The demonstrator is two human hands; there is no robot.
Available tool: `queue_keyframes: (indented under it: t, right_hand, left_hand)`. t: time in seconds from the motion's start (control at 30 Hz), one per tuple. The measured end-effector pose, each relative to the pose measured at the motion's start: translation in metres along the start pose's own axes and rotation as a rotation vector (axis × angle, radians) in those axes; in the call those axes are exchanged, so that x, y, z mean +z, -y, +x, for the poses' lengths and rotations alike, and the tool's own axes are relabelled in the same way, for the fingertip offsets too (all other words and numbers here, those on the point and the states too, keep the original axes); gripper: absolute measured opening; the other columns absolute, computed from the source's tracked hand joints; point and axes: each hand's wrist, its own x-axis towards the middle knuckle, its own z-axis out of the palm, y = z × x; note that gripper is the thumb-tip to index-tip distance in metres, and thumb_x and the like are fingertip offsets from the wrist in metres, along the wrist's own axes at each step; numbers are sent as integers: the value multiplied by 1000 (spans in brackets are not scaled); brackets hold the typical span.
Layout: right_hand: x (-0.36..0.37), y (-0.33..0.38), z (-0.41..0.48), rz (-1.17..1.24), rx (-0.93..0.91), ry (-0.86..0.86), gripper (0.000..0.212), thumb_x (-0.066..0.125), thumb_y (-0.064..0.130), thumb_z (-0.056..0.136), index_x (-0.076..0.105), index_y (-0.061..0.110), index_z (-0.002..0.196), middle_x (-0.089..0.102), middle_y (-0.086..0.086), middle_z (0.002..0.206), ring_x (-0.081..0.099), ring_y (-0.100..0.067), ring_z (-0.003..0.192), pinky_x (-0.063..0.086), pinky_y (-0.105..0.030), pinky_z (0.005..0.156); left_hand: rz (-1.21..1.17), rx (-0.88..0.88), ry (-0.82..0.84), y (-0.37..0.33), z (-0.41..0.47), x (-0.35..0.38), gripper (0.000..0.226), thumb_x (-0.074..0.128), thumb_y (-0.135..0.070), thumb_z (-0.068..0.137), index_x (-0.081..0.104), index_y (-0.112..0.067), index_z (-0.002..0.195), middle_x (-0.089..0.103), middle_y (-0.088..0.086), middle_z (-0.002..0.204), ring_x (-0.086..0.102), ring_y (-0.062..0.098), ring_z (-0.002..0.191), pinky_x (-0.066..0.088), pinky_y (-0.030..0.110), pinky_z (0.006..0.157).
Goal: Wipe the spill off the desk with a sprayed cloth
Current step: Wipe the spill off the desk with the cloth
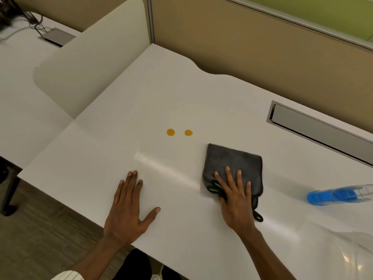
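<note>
Two small round orange-yellow drops of spill [170, 132] lie side by side on the white desk [141, 102], the second drop [188, 132] just right of the first. A folded dark grey cloth [234, 158] with a green-trimmed loop lies below and right of the drops. My right hand [235, 196] rests flat on the cloth's near half, fingers spread. My left hand [129, 205] lies flat on the bare desk left of the cloth, holding nothing. A spray bottle [339, 195] with blue liquid lies on its side at the right edge.
A grey cable tray slot [314, 128] is set into the desk at the back right. Tan partition panels [252, 43] rise behind the desk. A neighbouring desk [20, 87] with cables lies to the left. The desk's front edge runs just under my wrists.
</note>
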Motion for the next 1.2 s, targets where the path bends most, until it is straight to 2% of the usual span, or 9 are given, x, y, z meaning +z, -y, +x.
queue_keyframes:
  t: [0.17, 0.3, 0.4, 0.5, 0.63, 0.8, 0.97, 1.1, 1.2]
  right_hand:
    - [-7, 32, 69, -38, 177, 23, 67, 40, 42, 108, 2, 45, 163, -7, 2, 177, -14, -37, 161, 1, -68, 126]
    - [-3, 59, 88, -55, 43, 52, 69, 43, 43, 107, 2, 47, 163, -7, 3, 177, -14, -37, 161, -1, -69, 126]
    - [2, 66, 62, -69, -89, 62, 75, 48, 39, 105, 2, 49, 163, -8, 5, 176, -14, -37, 161, 1, -69, 126]
    - [10, 58, 23, -61, -131, 52, 81, 50, 33, 103, -3, 50, 162, -13, 7, 175, -18, -34, 161, 0, -66, 127]
    - [8, 40, 15, -28, 8, 12, 82, 54, 23, 102, 5, 47, 163, -8, 7, 175, -15, -32, 162, 3, -68, 127]
    - [-9, 54, 91, -21, 164, 47, 67, 43, 37, 108, 6, 43, 164, -4, 0, 177, -12, -39, 161, 2, -72, 124]
    - [-12, 86, 138, -15, 39, 106, 64, 40, 42, 109, 7, 44, 164, -4, -1, 177, -14, -43, 160, -1, -74, 123]
    - [-8, 91, 112, -72, -114, 128, 69, 42, 42, 108, 2, 48, 163, -9, 2, 176, -15, -42, 160, 1, -73, 124]
    - [0, 80, 76, -98, -146, 114, 73, 45, 39, 106, -1, 50, 162, -11, 4, 176, -14, -40, 160, 4, -72, 125]
  left_hand:
    - [-1, -8, 1, -3, -1, -4, 104, 53, -75, 101, 31, 0, 169, 11, 14, 186, 11, 30, 174, 23, 59, 136]
    - [-5, -12, -8, -3, -2, -4, 104, 54, -74, 101, 32, 0, 169, 14, 16, 185, 13, 31, 173, 26, 61, 135]
    - [1, -11, -11, -3, -2, -3, 104, 55, -74, 101, 32, 1, 169, 15, 17, 185, 15, 33, 173, 28, 62, 134]
    - [7, -15, -7, -2, -2, -2, 104, 55, -74, 101, 33, 1, 169, 14, 17, 185, 15, 32, 173, 28, 61, 135]
    - [19, -21, 0, -2, -2, -2, 104, 54, -75, 101, 33, 0, 169, 13, 16, 185, 13, 31, 173, 26, 59, 136]
    - [23, -23, 1, -2, -2, -2, 104, 54, -75, 101, 32, 0, 169, 12, 16, 186, 12, 31, 173, 26, 58, 136]
    - [5, -21, -17, -2, -2, -2, 103, 59, -73, 100, 34, 0, 168, 14, 17, 185, 14, 32, 173, 28, 59, 135]
    - [11, -26, -19, -3, -2, -1, 103, 59, -73, 100, 34, 0, 169, 14, 16, 185, 13, 31, 173, 28, 58, 135]
    - [8, -25, -25, -1, -3, 0, 103, 58, -74, 100, 34, -2, 169, 12, 14, 186, 13, 30, 174, 25, 55, 135]
